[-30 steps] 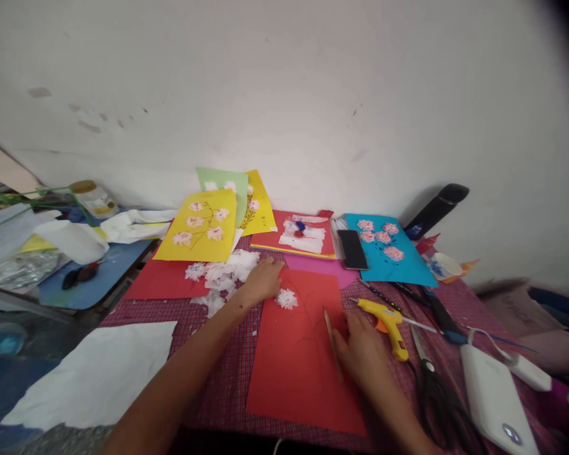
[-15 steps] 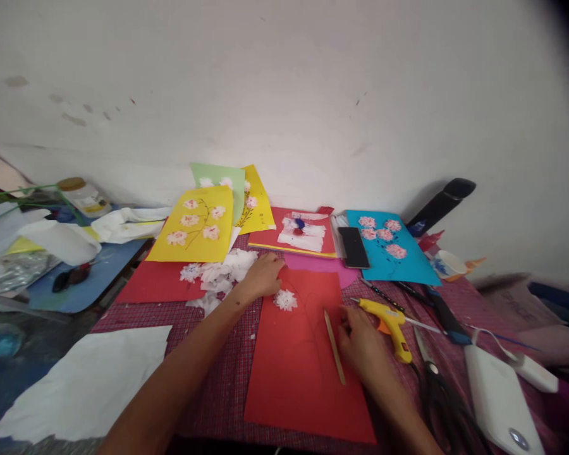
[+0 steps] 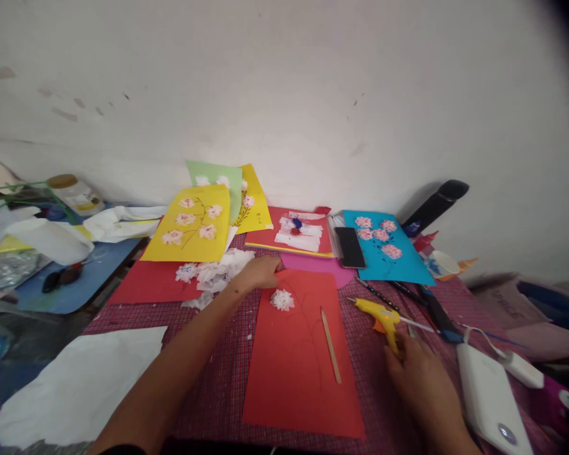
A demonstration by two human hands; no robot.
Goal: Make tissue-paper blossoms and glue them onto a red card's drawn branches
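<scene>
A sheet of red paper [image 3: 284,379] lies in front of me, with faint drawn branch lines. Near its upper left is a white paper flower [image 3: 282,299]; a wooden pencil [image 3: 330,346] rests on its right half. My left hand [image 3: 262,272] is closed at the sheet's top left corner, its fingertips partly hidden. Over on the right, my right hand [image 3: 420,373] is closed about the handle of a yellow hot glue gun [image 3: 375,309], whose nozzle points left. Crumpled white paper pieces [image 3: 222,270] lie beside my left hand.
Yellow [image 3: 194,243] and blue [image 3: 408,262] cards with flowers stand behind. A black phone [image 3: 351,248] lies between them. A cutter [image 3: 439,316], a white power bank [image 3: 490,398] and a small cup [image 3: 443,263] are to the right. White paper [image 3: 76,385] lies at left.
My right hand has left the red sheet's edge beside the pencil and moved right to the glue gun's handle. It now hides the scissors. My left hand stays at the corner.
</scene>
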